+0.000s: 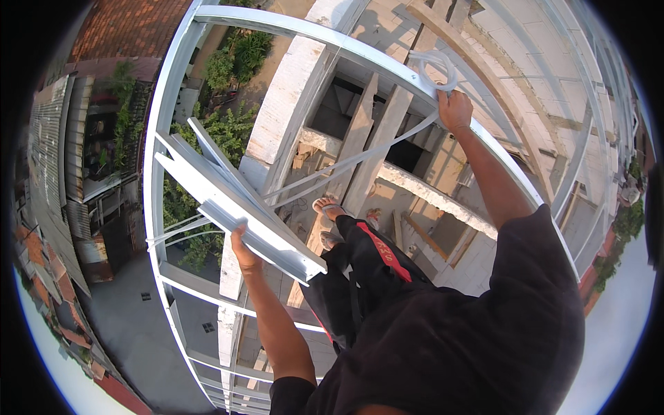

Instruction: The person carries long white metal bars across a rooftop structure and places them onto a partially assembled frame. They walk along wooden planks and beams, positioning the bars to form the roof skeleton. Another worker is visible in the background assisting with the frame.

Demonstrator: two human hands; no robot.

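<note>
My left hand (245,250) is closed on the near edge of a bundle of shiny metal channels (235,207), which slants over the left part of a metal frame. My right hand (454,111) makes a fist at the frame's curved-looking top rail (377,59), round a coiled white strap (413,130). Loops of that coil stick up above the fist. From there two strands run down to the bundle, and pale strands also show on its left side, by the frame. Whether the right fist also rests on the rail, I cannot tell.
My sandalled feet stand on wooden planks (384,128) laid across openings high above lower rooms. White block walls (287,97) run beside them. More metal framing (581,166) stands at the right. Green plants (238,59) and tiled roofs (124,28) lie below at the left.
</note>
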